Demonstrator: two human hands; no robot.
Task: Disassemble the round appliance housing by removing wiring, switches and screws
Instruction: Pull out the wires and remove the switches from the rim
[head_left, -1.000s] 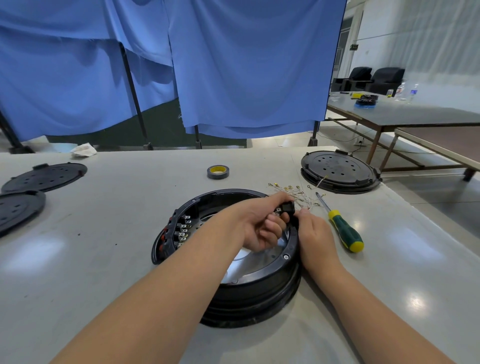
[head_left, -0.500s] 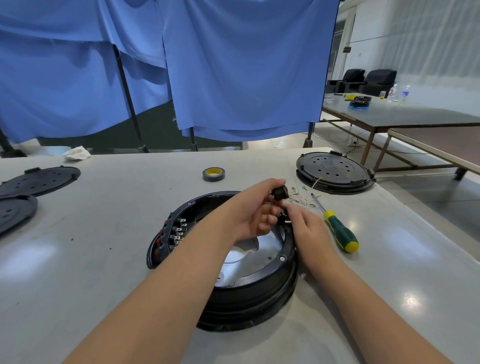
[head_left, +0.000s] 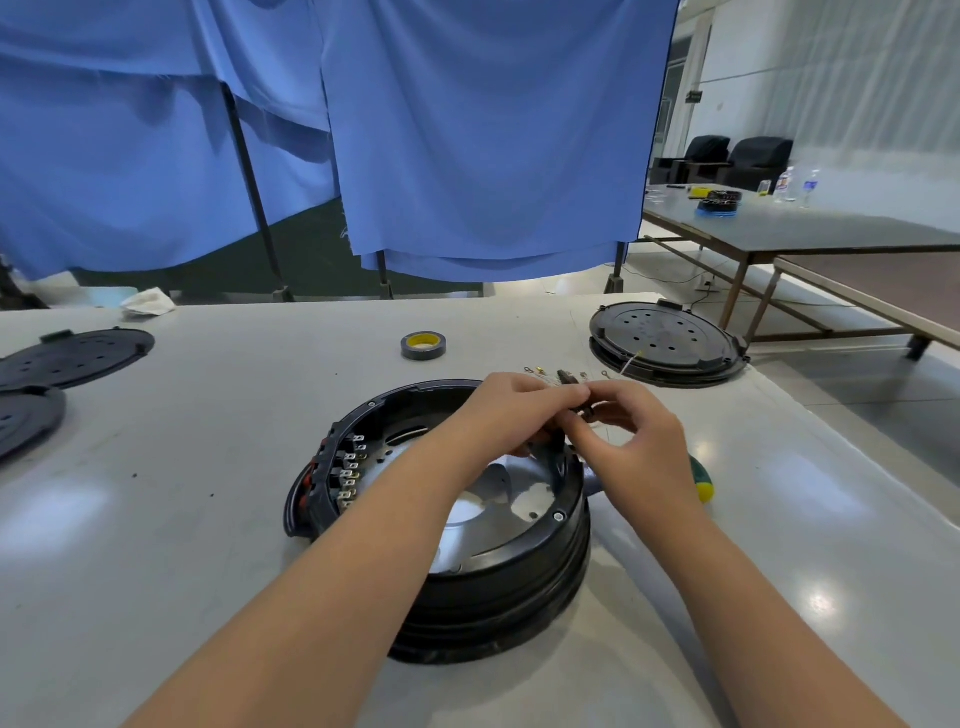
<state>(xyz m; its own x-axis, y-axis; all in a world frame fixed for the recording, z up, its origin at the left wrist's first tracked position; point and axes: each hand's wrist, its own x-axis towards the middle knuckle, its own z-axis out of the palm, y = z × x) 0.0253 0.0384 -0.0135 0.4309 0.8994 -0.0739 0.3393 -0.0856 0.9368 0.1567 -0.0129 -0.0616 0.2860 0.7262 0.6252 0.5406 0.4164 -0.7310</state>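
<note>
Pinching a small dark switch (head_left: 584, 410) between them, the left hand (head_left: 511, 415) and right hand (head_left: 641, 441) meet just above the far right rim of the round housing (head_left: 498, 577) on the surface (head_left: 208, 467). Both grips close on it; the next pull likely runs up and away from the rim, with its wiring too blurred to trace.

Nothing readable from where I'm standing, honestly. The bottles (head_left: 785, 183) on the far table (head_left: 831, 228) have labels and there's a small sign (head_left: 695, 95) on the back wall, but both are probably too blurry to make out.
</note>
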